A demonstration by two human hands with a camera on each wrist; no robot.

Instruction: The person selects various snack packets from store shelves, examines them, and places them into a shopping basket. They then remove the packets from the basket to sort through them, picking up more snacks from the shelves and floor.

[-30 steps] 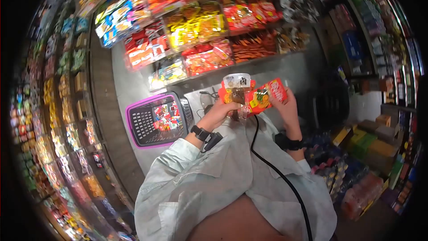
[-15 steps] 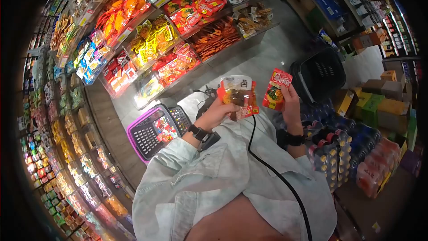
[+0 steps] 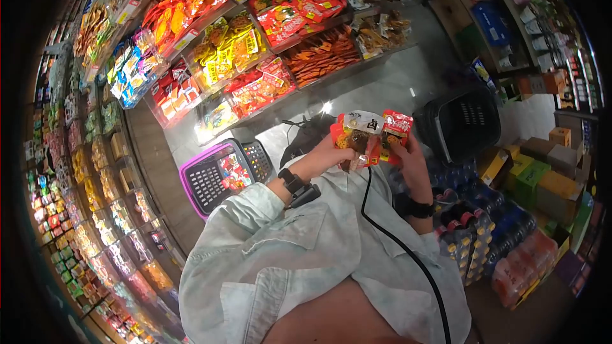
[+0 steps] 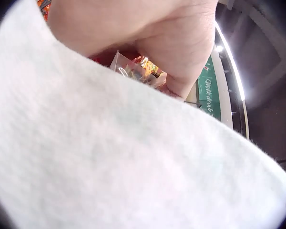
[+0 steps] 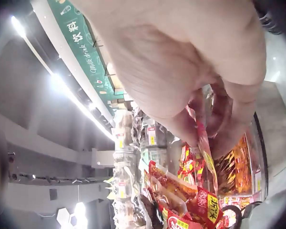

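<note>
Several packets (image 3: pixel 234 173) are already sorted in the purple-rimmed basket (image 3: pixel 183 174); right of it, a brown pouch (image 3: pixel 364 140) is pinched by the left hand (image 3: pixel 324 157), a red packet (image 3: pixel 396 126) by the right hand (image 3: pixel 413 160), both un-basketed.

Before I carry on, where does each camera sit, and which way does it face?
Head: worn on the head, looking forward and down at left hand and right hand, both holding packets; arms and shirt show.
Left wrist: on that wrist, looking along the left hand; a pale sleeve blocks much of it.
Right wrist: on that wrist, looking past the right hand's fingers at red packets and ceiling lights.
Shared: both wrist views show a green sign.
</note>
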